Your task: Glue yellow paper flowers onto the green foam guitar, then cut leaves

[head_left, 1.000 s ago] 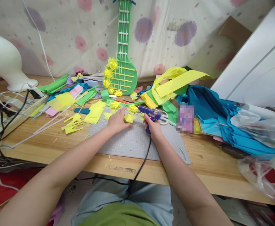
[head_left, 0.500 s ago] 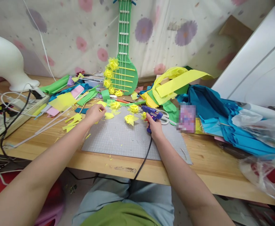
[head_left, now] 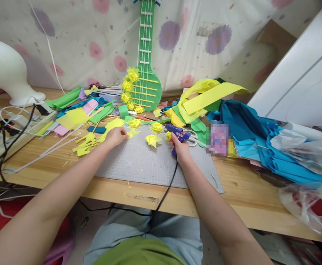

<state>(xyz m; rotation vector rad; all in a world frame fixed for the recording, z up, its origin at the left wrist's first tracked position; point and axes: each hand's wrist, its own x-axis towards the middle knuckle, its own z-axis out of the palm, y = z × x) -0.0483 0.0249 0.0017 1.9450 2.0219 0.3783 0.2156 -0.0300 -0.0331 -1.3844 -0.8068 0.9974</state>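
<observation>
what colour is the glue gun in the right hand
The glue gun is deep violet-blue, shown in the head view.

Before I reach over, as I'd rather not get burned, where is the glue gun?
In the head view, the glue gun is just right of centre, in the right hand, over the grey mat beside white-handled scissors.

Flowers [head_left: 152, 140] on mat [head_left: 144, 165], likely scissors [head_left: 195, 141] at right
</observation>
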